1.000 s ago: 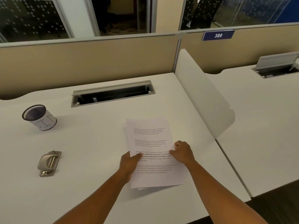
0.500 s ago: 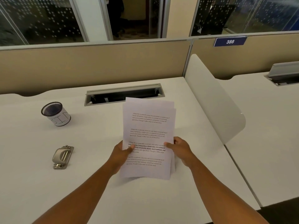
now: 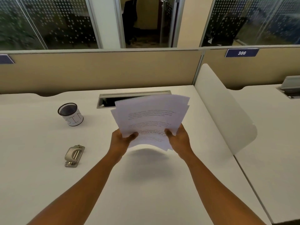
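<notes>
Holding fanned papers [image 3: 151, 117] clear above desk [image 3: 40, 184] w/ left hand [image 3: 121, 141] & right hand [image 3: 180, 140], both curled round near corners, thumbs on top, w/ punch [image 3: 74, 155] + cup [image 3: 70, 114] off to left.

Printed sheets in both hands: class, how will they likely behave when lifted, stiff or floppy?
Probably floppy: the printed sheets bow between the left hand and right hand. Likely to slide apart: their top edges are fanned. Seemingly light: each grip pinches only the lower part.
</notes>
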{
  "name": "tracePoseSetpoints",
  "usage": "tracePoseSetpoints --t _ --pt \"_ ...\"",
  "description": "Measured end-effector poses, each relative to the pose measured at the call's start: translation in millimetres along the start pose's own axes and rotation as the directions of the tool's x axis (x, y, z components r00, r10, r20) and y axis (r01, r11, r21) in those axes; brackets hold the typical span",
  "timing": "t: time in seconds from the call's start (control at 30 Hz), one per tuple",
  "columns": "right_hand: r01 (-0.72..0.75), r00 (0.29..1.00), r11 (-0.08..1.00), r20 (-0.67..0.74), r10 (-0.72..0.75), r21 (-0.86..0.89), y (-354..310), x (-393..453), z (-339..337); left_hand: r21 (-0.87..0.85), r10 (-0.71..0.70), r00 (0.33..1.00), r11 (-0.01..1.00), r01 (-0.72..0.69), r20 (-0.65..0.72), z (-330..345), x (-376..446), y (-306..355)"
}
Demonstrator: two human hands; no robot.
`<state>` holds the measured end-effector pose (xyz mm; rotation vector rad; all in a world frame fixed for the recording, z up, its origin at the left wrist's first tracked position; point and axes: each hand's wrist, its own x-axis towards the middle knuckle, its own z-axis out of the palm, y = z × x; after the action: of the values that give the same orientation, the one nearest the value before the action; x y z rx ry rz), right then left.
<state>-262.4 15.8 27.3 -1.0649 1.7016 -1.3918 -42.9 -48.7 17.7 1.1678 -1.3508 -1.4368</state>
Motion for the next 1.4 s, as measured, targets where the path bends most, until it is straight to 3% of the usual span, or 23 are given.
tracePoseSetpoints --t 0.37,0.93,1.13,1.23,1.4 --pt "-0.005 1.0 0.995 0.001 0.005 -0.095 8.2 -11.9 3.3 0.011 0.014 1.0 1.0 -0.015 0.021 1.4 -6.2 -3.9" --pt "0.007 1.0 0.988 0.01 -0.006 -0.155 12.7 -18.0 -1.3 0.09 -0.056 0.998 0.994 0.056 -0.008 3.5 -12.7 -12.9" --pt "-0.037 0.997 0.982 0.064 0.05 -0.185 20.3 -25.4 -1.0 0.13 -0.114 0.992 0.986 0.107 0.05 -0.5 -17.0 -27.1" --pt "-0.049 0.998 0.987 0.042 0.056 -0.152 19.6 -24.6 -3.2 0.082 -0.107 0.994 0.991 0.106 0.012 -4.3 -19.1 -30.4" --pt "-0.126 0.991 0.991 -0.033 0.127 0.045 13.6 -20.8 -6.1 -0.103 -0.094 0.991 0.991 0.084 -0.09 -14.6 -23.0 -33.1"
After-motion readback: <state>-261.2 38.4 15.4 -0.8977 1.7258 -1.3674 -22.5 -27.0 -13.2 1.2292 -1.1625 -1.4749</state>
